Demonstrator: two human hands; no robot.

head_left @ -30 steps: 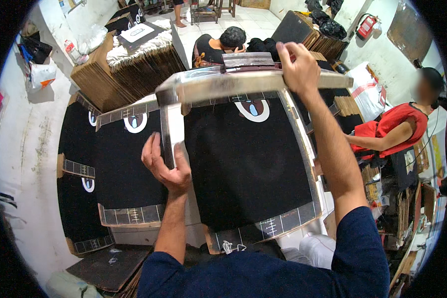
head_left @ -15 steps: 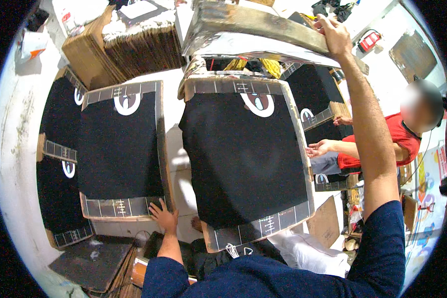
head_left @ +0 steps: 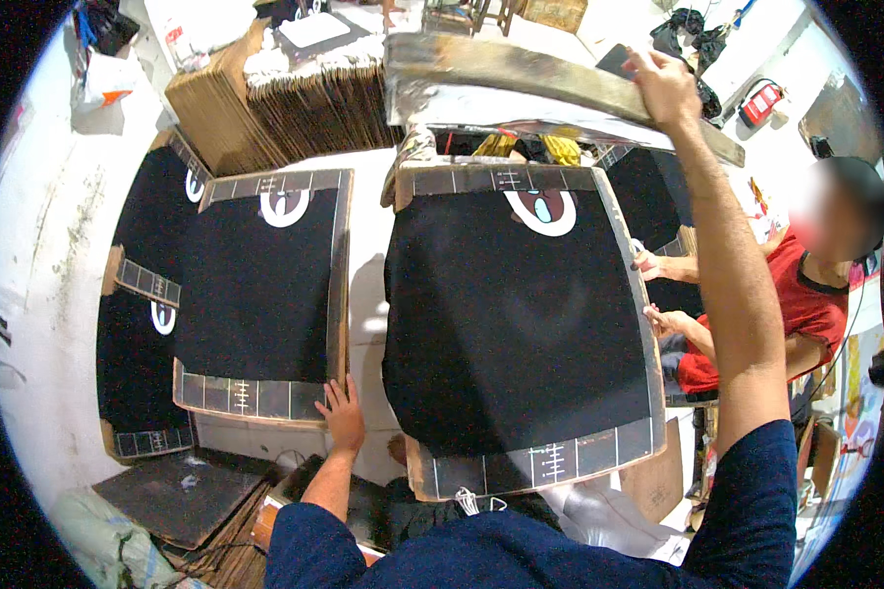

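My right hand (head_left: 666, 88) is raised at the upper right, its fingers closed over the wooden bar of a tilted printing frame (head_left: 560, 86). Below the frame lies a board (head_left: 481, 481) with ruled white marks, covered by a black cloth piece (head_left: 511, 324) bearing a white-edged oval print (head_left: 543, 211). My left hand (head_left: 344, 420) has its fingers spread at the near right corner of a second board (head_left: 285, 398). Another black cloth piece (head_left: 255, 285) with a similar print (head_left: 285, 206) covers that board. Whether the left fingertips press on its edge, I cannot tell.
A person in a red shirt (head_left: 805, 304) sits at the right, both hands at the middle board's right edge. More cloth-covered boards (head_left: 142, 285) stand along the left wall. Stacked brown boards (head_left: 314, 108) are at the back, dark panels (head_left: 182, 496) at lower left, a fire extinguisher (head_left: 759, 102) upper right.
The view has shifted, so the boards appear farther right. My left hand has slid to the left board's corner. The co-worker's hands have come to the middle board's edge. My right hand keeps its hold.
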